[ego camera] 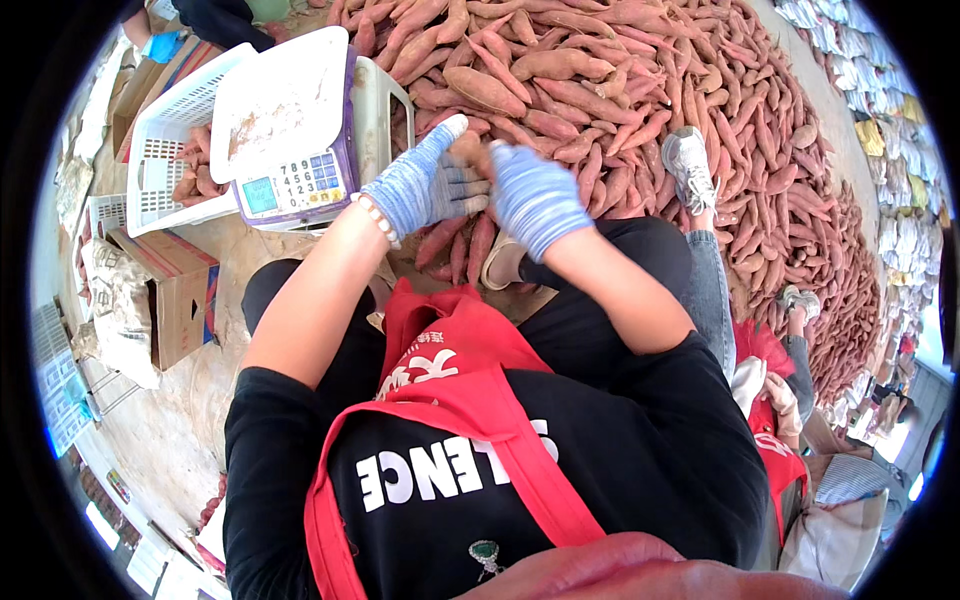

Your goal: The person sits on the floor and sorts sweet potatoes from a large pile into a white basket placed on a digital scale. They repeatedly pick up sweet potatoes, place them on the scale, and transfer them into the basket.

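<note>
Both my hands wear blue knitted work gloves and meet at the near edge of a big heap of sweet potatoes point(585, 97). My right hand point(536, 191) is closed around a brownish sweet potato point(471, 152), somewhat blurred. Against its other side is my left hand point(431, 176), palm turned inward with thumb and fingers spread; whether it grips the root is hard to tell. To the left of my hands a digital scale point(292, 184) with a soiled white pan stands on a white plastic stool point(382, 112).
Left of the scale, a white plastic basket point(142, 172) holds some sweet potatoes. Nearer stands a cardboard box point(184, 300) beside a woven sack point(116, 300). A co-worker's sneaker point(690, 169) rests against the heap at right; another gloved person is at upper left.
</note>
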A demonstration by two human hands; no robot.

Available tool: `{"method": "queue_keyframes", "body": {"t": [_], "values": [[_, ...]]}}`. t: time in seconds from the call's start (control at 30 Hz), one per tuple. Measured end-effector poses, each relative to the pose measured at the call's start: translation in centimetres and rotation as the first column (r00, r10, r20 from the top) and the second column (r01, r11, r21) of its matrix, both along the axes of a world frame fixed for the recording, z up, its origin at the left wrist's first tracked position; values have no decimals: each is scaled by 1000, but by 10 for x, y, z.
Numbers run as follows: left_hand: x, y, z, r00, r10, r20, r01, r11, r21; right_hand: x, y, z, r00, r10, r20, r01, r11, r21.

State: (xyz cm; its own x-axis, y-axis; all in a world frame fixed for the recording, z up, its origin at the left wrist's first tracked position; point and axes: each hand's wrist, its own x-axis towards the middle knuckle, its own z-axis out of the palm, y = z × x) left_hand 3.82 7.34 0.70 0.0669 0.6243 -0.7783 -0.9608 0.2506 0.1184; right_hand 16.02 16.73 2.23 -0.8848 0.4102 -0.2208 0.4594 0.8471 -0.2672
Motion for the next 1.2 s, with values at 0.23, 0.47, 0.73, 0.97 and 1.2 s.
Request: {"method": "queue_keyframes", "body": {"t": [0.23, 0.47, 0.73, 0.97, 1.2], "values": [[18, -6, -58, 947, 168, -274, -161, 986, 47, -12, 29, 8, 925, 379, -25, -358, 847, -393], [-8, -28, -57, 936, -54, -349, 31, 997, -72, -40, 161, -44, 952, -111, 284, 185, 951, -247], [4, -20, -34, 933, -10, -358, -25, 995, -92, 64, 292, -190, 699, -691, 183, 657, 722, 214], [3, -22, -16, 951, 75, -301, -80, 997, -3, 41, 281, -182, 818, -538, 202, 491, 837, 243], [2, -27, -24, 928, 64, -366, -95, 993, -65, -16, 229, -146, 846, -364, 391, 407, 913, -32]]}}
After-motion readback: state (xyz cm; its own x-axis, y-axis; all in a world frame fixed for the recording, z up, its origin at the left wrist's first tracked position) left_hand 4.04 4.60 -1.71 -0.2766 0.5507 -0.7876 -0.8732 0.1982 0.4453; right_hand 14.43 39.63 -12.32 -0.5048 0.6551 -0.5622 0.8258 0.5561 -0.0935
